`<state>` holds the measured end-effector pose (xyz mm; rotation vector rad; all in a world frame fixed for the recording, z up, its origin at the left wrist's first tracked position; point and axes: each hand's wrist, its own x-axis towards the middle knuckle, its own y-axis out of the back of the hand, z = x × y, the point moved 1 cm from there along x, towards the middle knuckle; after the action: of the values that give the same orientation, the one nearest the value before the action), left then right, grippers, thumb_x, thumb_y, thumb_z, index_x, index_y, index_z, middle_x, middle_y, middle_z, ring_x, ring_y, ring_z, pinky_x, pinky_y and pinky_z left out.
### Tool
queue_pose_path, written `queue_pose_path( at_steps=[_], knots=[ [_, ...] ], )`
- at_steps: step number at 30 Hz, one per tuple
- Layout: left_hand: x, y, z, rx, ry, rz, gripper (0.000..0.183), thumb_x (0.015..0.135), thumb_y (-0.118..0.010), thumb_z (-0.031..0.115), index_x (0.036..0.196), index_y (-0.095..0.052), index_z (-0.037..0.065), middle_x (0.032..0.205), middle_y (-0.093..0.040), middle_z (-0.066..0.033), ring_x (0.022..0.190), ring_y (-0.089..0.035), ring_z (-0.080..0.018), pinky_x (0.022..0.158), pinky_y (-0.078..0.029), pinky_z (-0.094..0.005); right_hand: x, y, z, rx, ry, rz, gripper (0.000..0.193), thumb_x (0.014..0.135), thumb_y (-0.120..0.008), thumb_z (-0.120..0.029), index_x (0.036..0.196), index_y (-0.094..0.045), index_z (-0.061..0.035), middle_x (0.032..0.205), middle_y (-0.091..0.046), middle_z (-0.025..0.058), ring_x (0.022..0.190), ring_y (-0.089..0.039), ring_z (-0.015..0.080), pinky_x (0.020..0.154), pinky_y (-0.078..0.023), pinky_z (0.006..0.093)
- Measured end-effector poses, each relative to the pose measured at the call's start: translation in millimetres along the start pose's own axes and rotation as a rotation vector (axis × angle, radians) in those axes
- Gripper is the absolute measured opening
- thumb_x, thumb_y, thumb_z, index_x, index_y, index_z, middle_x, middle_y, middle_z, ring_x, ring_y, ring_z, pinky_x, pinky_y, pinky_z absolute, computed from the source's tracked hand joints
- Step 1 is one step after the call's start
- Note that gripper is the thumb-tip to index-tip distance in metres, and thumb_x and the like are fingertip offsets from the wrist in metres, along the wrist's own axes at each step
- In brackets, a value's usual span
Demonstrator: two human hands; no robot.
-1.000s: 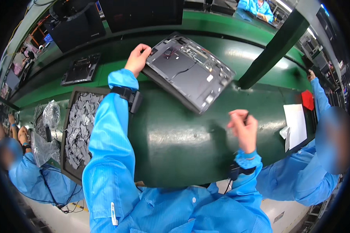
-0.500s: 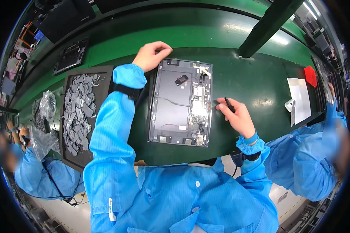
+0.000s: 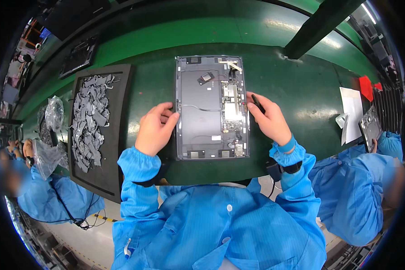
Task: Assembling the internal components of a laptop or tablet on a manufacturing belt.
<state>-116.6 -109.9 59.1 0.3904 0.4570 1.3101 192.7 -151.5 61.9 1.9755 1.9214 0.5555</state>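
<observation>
With the opened grey device shell (image 3: 211,108) lying flat near the near edge of the green desk (image 3: 301,90), its inner side up, the work looks to be at the point of settling the shell before something is done to its insides. The left hand (image 3: 155,128) rests against the shell's left rim, fingers loosely curled on it, steadying and not gripping. The right hand (image 3: 270,119) is closed around a thin dark tool (image 3: 258,103) at the shell's right rim, beside the small circuit board (image 3: 231,105). A next move would call for bringing the tool tip precisely onto the board while the left hand keeps the shell from sliding. The tool's lower part is hidden in the fist, so its kind is unclear, and the board's parts are too small to read. At the desk's left end a black tray (image 3: 121,112) of grey pieces (image 3: 90,117) sits well apart.
</observation>
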Motion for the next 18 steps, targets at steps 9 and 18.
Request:
queue_pose_path(
  at_steps=[9,18],
  knots=[
    [-10.0,-15.8,13.7,0.035,-0.055,0.055,0.034,0.09,-0.062,0.005,0.121,-0.059,-0.008,0.088,-0.068,-0.0116,0.076,-0.066,-0.014,0.067,-0.057,-0.0294,-26.2,-14.8,1.7,0.06,-0.129,0.046,0.027,0.095,-0.053,-0.013,0.112,-0.063,0.0056,0.078,-0.064,0.023,0.062,-0.056,0.0185,0.062,-0.047,0.0321],
    [-40.8,-4.0,44.1,0.193,-0.196,0.263,0.014,0.085,-0.067,0.001,0.099,-0.069,0.003,0.079,-0.06,-0.0046,0.064,-0.05,-0.0122,0.056,-0.04,-0.0262,-59.2,13.0,-10.3,0.147,-0.19,0.234,0.011,0.088,-0.068,-0.005,0.097,-0.068,0.0019,0.077,-0.063,0.0033,0.065,-0.053,0.0038,0.059,-0.042,0.0217]
  ],
)
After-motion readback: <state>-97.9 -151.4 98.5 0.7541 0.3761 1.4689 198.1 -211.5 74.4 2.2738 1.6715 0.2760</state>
